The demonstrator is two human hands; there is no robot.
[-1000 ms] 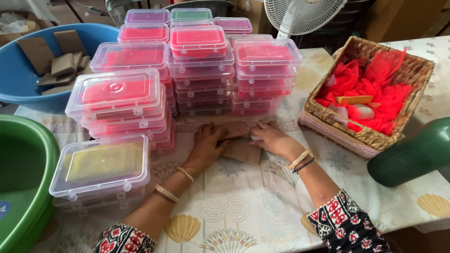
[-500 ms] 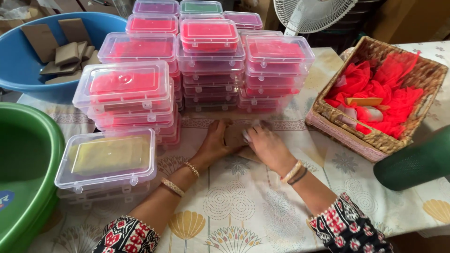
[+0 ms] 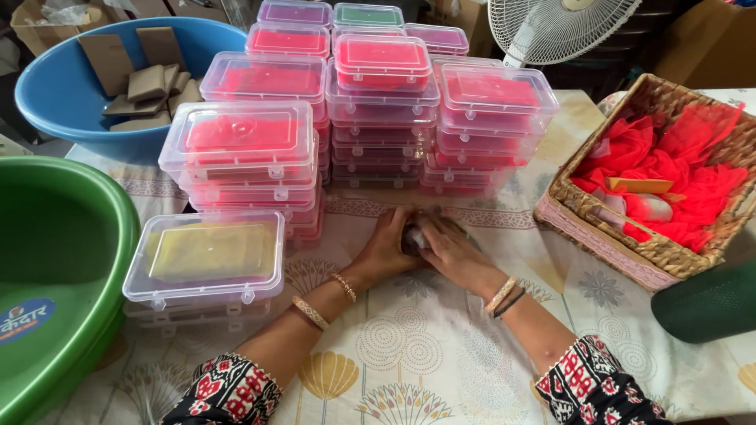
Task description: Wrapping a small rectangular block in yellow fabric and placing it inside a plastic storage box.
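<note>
Your left hand (image 3: 386, 250) and right hand (image 3: 450, 250) are cupped together around a small dark bundle (image 3: 413, 236) — fingers curled closed on it, mid-desk, just in front of the stacked clear plastic boxes (image 3: 378, 118). The desk (image 3: 409, 346) wears a floral cloth; a wicker basket (image 3: 630, 228) of red netting sits at its right edge, a green tub (image 3: 55, 260) at its left.

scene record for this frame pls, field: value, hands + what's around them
left hand: cupped around a small brown item, fingers closed on it
right hand: pressed against the same item from the other side
surface: patterned tablecloth
behind hands: stacks of clear lidded boxes, mostly pink contents
left of hands: clear box with yellow contents
right: wicker basket holding red netting
far left: green tub, blue tub with brown card pieces
</note>
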